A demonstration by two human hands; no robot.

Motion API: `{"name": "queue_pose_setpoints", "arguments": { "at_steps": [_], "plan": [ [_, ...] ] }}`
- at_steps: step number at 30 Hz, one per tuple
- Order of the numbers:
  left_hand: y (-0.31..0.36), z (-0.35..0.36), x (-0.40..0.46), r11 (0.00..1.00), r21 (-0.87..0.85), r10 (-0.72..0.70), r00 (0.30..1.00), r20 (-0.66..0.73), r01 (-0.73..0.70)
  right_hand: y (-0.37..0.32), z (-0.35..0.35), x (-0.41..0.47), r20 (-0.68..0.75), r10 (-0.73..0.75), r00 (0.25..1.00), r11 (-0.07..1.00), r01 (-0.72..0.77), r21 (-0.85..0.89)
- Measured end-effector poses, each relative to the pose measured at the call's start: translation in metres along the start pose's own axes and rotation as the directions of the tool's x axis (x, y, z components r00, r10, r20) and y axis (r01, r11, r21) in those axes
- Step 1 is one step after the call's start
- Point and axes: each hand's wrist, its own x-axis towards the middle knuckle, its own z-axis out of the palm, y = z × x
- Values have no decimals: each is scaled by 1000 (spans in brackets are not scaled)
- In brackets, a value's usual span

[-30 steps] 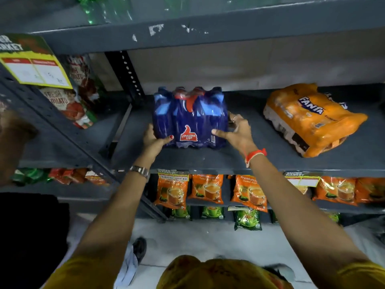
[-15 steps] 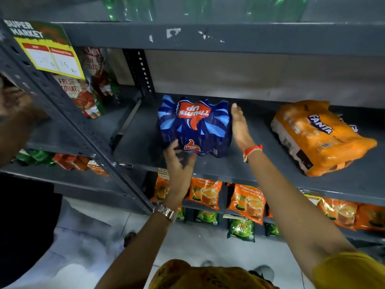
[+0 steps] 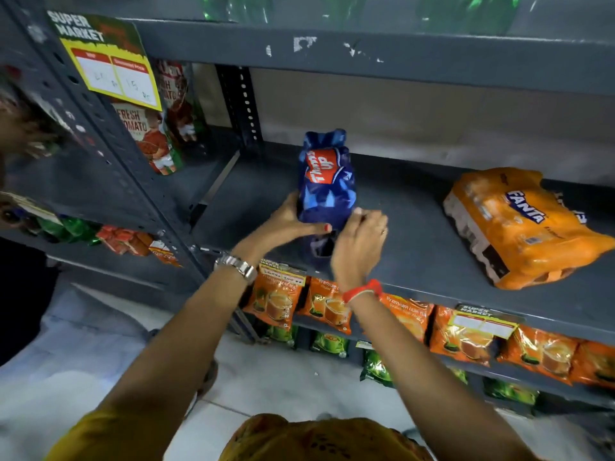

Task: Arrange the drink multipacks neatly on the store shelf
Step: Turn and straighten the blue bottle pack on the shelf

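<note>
A blue Thums Up multipack (image 3: 327, 181) stands on the grey shelf (image 3: 416, 247), turned so its narrow end faces me. My left hand (image 3: 293, 221) wraps its lower left side, thumb across the front. My right hand (image 3: 361, 242) covers its lower right corner, fingers curled on the wrap. An orange Fanta multipack (image 3: 519, 224) lies tilted at the right of the same shelf, apart from both hands.
Tomato sauce pouches (image 3: 156, 138) fill the bay to the left, behind a perforated upright (image 3: 109, 138) with a price tag (image 3: 109, 61). Orange tea packets (image 3: 329, 307) hang below the shelf edge. Green bottles (image 3: 239, 8) stand on the shelf above. Another person's hand (image 3: 20, 128) shows at far left.
The blue pack has been turned from broadside to end-on. Both hands went from open beside it to gripping its lower end. The camera moved closer and lower.
</note>
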Motion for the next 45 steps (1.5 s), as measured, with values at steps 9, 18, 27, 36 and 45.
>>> {"name": "queue_pose_setpoints", "arguments": {
  "at_steps": [9,18,27,36,45],
  "plan": [
    [-34,-79,-25,996,-83,-3,905,-426,-36,-7,33,-32,551,-357,755,934,279,223],
    [-58,-5,-40,922,-334,-42,809,-586,-194,-8,29,85,436,29,900,992,-81,100],
    [-54,-56,-6,922,-387,-181,855,-486,-26,27,27,58,375,-105,921,959,-6,284],
    [-49,-51,-17,932,-352,-115,855,-506,-82,34,13,33,372,-114,921,966,16,256],
    [-54,-45,-36,938,-322,-85,814,-575,-130,36,4,-1,316,-140,938,965,58,257]
  ]
}}
